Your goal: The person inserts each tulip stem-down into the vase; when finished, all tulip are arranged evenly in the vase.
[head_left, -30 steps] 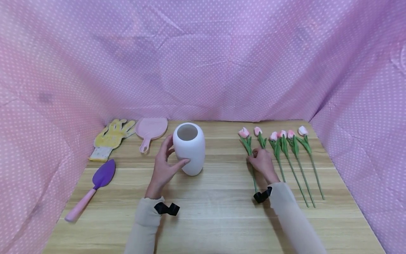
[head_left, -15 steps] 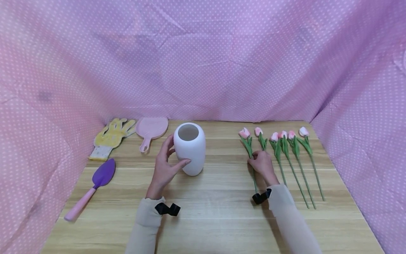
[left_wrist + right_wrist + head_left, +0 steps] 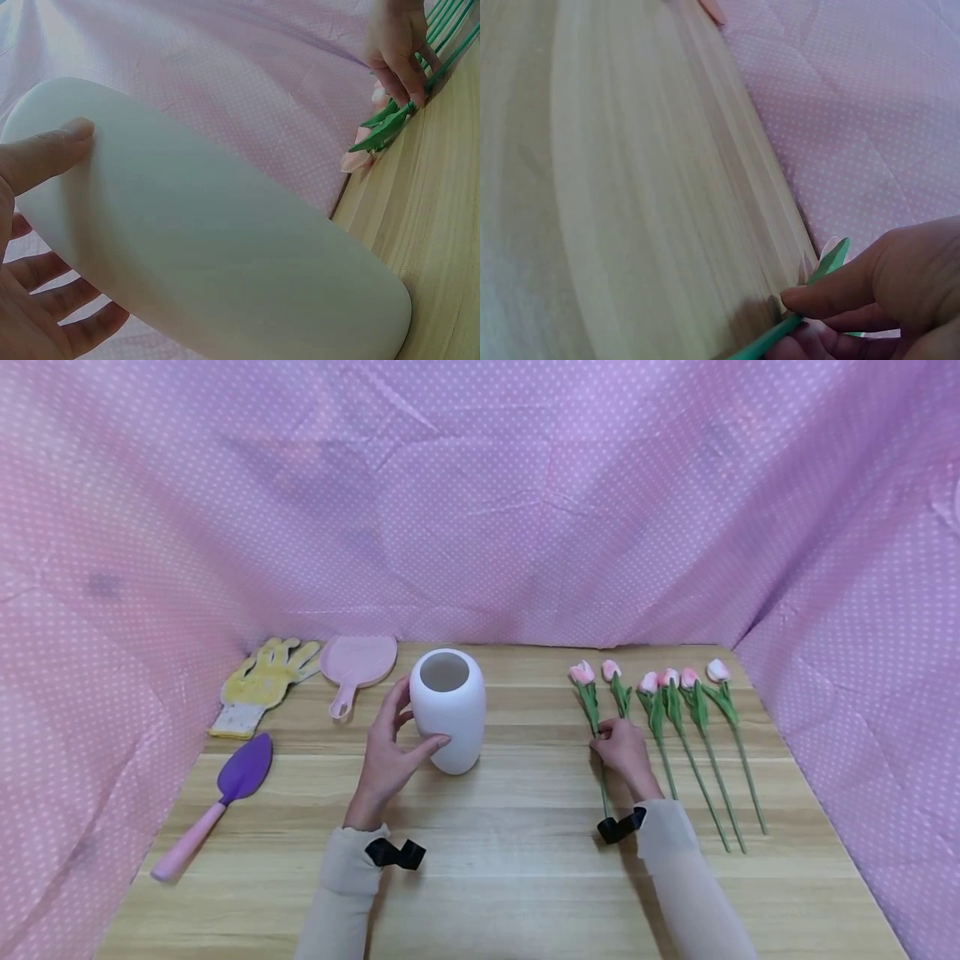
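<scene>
A white vase [image 3: 459, 727] stands upright in the middle of the wooden table, its round mouth facing up. My left hand [image 3: 390, 762] holds it from the left side, thumb across the front and fingers around the back. In the left wrist view the thumb [image 3: 52, 154] lies flat on the smooth wall. To the right, my right hand [image 3: 625, 752] pinches the green stem of the leftmost pink tulip [image 3: 587, 695] just below its leaves. The right wrist view shows the stem [image 3: 769, 339] between thumb and fingers. A second tulip [image 3: 617, 685] lies partly hidden under this hand.
Several more pink tulips [image 3: 697, 710] lie side by side at the right. Along the left are a yellow and white glove [image 3: 262, 685], a pink pan-shaped dish [image 3: 358, 662] and a purple trowel [image 3: 246, 768] with a pink handle. Pink dotted cloth [image 3: 480, 527] hangs behind the table.
My right hand and the leftmost tulip have shifted slightly to the right, and the tulip's head leans less to the left. The left hand and the vase have stayed in place.
</scene>
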Available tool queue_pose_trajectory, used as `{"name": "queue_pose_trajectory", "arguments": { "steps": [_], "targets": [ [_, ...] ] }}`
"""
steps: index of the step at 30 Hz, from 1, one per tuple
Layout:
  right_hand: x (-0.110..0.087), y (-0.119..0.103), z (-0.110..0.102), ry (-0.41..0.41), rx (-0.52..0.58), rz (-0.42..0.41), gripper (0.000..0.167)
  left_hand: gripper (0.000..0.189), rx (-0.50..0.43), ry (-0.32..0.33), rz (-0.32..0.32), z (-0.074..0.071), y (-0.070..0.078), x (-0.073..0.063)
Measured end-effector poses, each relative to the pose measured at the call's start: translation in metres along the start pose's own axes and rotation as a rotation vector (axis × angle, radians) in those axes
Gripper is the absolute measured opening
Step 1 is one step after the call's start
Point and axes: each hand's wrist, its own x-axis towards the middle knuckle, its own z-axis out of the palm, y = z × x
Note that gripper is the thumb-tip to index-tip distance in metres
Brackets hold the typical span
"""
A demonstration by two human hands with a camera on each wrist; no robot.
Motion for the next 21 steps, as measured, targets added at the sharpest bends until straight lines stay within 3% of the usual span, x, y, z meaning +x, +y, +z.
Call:
{"name": "queue_pose_trajectory", "arguments": {
  "steps": [9,21],
  "targets": [
    [-0.001,0.002,-0.006,-0.064,0.222,0.069,0.039,0.094,0.002,-0.006,0.011,0.0,0.001,0.0],
    [-0.012,-0.014,-0.02,0.0,0.283,0.0,0.04,0.093,-0.002,-0.005,0.006,0.0,0.0,0.001]
  ]
}}
